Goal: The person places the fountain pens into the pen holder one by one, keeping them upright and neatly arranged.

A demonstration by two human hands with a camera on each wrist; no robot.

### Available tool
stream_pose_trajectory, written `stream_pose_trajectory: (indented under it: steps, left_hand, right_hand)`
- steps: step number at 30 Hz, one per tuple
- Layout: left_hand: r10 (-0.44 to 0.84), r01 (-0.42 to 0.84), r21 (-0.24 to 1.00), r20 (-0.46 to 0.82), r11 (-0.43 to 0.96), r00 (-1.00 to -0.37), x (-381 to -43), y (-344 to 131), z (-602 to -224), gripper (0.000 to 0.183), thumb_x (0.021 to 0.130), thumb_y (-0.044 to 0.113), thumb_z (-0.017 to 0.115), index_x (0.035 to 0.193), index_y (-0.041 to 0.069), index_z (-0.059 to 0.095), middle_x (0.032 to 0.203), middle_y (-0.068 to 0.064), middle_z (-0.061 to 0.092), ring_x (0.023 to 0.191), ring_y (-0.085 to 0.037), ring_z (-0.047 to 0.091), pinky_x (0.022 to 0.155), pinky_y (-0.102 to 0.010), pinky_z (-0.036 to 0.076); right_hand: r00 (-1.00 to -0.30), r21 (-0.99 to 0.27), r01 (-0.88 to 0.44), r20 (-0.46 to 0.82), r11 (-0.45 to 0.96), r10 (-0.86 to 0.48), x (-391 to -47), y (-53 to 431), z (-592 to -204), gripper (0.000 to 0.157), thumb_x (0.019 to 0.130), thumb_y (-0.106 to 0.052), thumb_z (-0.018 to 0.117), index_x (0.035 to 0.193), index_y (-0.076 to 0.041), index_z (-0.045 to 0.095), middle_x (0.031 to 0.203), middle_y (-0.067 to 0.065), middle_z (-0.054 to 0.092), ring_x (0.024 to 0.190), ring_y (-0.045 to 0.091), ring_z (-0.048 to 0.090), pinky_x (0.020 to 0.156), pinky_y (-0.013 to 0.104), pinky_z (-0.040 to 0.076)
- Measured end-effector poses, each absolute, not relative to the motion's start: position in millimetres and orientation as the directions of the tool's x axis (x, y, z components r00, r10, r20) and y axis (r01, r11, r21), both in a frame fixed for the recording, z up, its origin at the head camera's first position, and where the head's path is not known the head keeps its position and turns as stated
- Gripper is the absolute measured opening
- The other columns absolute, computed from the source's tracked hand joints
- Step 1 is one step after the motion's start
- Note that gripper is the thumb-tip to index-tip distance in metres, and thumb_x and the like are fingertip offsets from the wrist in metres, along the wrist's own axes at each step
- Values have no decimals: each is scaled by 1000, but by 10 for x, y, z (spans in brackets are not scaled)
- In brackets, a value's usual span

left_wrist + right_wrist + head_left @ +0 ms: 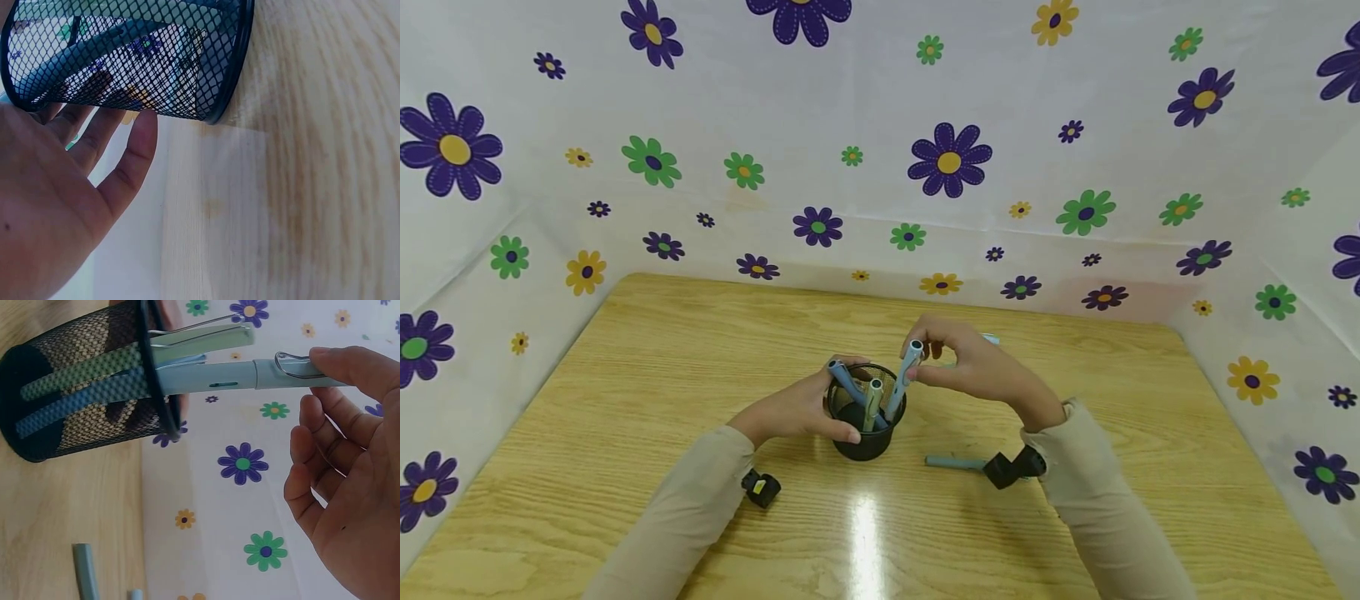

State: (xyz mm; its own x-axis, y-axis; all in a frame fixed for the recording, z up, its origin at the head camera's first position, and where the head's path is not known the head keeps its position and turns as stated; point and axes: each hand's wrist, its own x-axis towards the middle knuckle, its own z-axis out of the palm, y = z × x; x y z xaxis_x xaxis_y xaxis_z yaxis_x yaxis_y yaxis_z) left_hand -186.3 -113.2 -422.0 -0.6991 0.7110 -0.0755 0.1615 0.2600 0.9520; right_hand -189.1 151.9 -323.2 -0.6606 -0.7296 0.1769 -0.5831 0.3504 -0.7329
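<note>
While the left hand [808,408] clasps a mesh cup [861,448] of pens [873,404], the right [961,362] pinches one.

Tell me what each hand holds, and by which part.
The right hand pinches a light-blue pen by the top of its cap; the left hand holds the black mesh cup by its side wall.

1. Pen cup [859,448]: round, black wire mesh, upright on the desk [700,333].
2. Pale blue pen [215,378]: capped, silver clip at the top, tilted, its lower part inside the cup.
3. Green pen [873,404]: silver clip, standing in the cup, nearly upright.
4. Blue pen [850,384]: in the cup, leaning left in the head view.
5. Teal pen [951,462]: flat on the desk right of the cup, partly hidden.
</note>
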Motion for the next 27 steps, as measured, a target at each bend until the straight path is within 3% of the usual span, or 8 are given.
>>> stream_pose_trajectory:
  steps: [10, 18, 27]
  left_hand:
    - [718, 147, 960, -73, 239, -692, -1860, -1132, -4214, 99, 77, 30, 81, 152, 16, 18, 151, -11, 37, 138, -30, 39, 114, -56, 26]
    - [725, 158, 960, -62, 233, -686, -1861, -1137, -4221, 99, 76, 35, 81, 151, 16, 19, 151, -10, 37, 137, -30, 40, 114, -55, 25]
    - [726, 152, 962, -61, 225, -686, -1858, -1127, -4199, 99, 76, 34, 81, 151, 16, 19, 150, -11, 38, 135, -29, 42, 113, -53, 29]
  right_hand:
    - [-678, -740, -541, 102, 400, -728, -1880, 1487, -3365, 11, 91, -13, 67, 99, -14, 60, 92, -1, 56, 81, 32, 47, 71, 31, 41]
    - [-683, -747, -530, 94, 402, -725, -1872, 1465, -3449, 12, 89, -8, 67, 98, -12, 60, 95, 0, 60, 78, 12, 50, 76, 34, 50]
    - [-684, -763, -501, 60, 408, -727, -1871, 1465, -3476, 15, 89, -10, 67, 103, -12, 61, 98, 0, 59, 85, 22, 52, 81, 31, 48]
